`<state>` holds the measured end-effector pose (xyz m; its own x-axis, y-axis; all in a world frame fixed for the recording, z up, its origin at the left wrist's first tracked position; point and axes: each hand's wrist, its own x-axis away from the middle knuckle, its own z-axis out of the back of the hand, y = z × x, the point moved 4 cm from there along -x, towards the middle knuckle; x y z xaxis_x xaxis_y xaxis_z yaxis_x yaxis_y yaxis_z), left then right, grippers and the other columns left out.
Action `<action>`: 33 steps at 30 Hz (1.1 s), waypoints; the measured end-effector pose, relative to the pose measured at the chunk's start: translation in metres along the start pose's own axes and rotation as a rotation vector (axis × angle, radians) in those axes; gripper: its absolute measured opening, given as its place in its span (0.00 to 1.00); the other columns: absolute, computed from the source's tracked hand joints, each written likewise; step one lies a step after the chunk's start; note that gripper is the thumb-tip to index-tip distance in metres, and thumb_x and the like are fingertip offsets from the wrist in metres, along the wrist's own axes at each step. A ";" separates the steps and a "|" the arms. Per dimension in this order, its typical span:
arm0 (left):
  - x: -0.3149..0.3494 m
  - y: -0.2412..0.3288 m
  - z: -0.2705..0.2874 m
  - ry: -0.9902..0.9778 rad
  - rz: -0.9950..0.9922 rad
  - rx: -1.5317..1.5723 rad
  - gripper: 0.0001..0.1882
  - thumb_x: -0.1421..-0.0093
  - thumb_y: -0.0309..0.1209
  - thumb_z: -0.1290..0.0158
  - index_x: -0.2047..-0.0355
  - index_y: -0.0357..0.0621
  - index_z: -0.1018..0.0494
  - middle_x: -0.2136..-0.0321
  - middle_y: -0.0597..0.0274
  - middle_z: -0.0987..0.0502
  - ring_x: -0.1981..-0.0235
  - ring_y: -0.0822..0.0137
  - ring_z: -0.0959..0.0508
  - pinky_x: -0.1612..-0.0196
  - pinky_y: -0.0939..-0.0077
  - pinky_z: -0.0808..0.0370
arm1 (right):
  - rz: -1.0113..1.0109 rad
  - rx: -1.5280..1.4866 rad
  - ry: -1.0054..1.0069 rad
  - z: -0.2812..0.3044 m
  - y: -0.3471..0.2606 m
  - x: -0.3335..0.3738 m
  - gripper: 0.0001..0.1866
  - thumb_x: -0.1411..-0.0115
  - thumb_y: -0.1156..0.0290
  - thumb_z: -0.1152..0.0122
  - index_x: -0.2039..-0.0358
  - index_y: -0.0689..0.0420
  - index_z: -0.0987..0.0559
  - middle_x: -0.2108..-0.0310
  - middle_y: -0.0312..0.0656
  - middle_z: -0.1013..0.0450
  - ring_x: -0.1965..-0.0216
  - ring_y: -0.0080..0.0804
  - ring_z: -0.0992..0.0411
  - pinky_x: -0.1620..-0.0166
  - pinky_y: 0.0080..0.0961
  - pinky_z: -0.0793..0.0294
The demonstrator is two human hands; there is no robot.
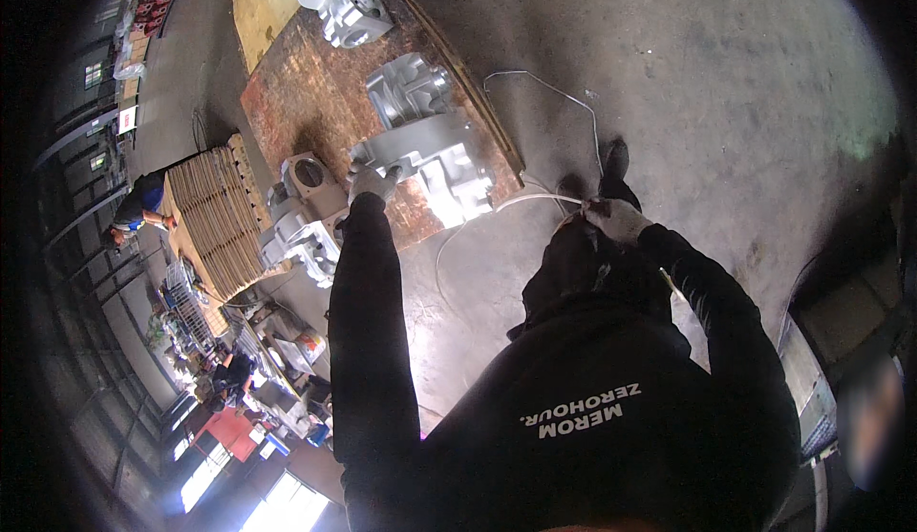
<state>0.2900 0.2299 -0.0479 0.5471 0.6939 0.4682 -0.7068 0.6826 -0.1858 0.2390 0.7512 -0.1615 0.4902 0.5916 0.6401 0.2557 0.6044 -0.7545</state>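
Left hand [373, 183]: on metal casting [435, 158], likely steadying; can't tell grip
Right hand [616, 220]: curled round pale hose [537, 196], well apart

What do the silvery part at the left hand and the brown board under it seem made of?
Silvery part: probably cast metal, from its satin grey sheen and moulded contours. Brown board: perhaps wood, its finish worn, from the blotchy, scuffed surface.

Irregular silver casting [441, 158] on brown tabletop [287, 88], near edge; pale hose [528, 198] arched
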 end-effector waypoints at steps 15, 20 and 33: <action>0.002 0.002 0.005 -0.089 -0.015 -0.058 0.61 0.51 0.61 0.42 0.40 0.18 0.57 0.41 0.27 0.45 0.37 0.41 0.41 0.38 0.60 0.37 | 0.506 0.860 0.243 0.025 -0.077 -0.064 0.15 0.34 0.63 0.55 0.53 0.57 0.26 0.60 0.53 0.25 0.63 0.48 0.24 0.61 0.40 0.25; -0.002 0.000 0.000 -0.057 0.054 -0.056 0.60 0.51 0.60 0.41 0.40 0.20 0.58 0.42 0.32 0.43 0.39 0.43 0.39 0.39 0.62 0.35 | 0.489 0.626 0.339 0.031 -0.104 -0.122 0.15 0.35 0.64 0.53 0.53 0.58 0.26 0.63 0.50 0.26 0.69 0.44 0.26 0.69 0.36 0.25; 0.008 -0.004 0.005 -0.139 0.111 -0.012 0.65 0.50 0.63 0.44 0.37 0.20 0.67 0.37 0.23 0.54 0.37 0.39 0.41 0.37 0.62 0.38 | 0.201 0.601 0.074 0.052 -0.111 -0.130 0.15 0.35 0.61 0.55 0.59 0.58 0.25 0.65 0.47 0.25 0.63 0.43 0.27 0.62 0.37 0.27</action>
<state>0.2949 0.2312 -0.0390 0.3984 0.7271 0.5591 -0.7533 0.6071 -0.2527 0.1034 0.6343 -0.1533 0.5422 0.6991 0.4662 -0.3487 0.6920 -0.6321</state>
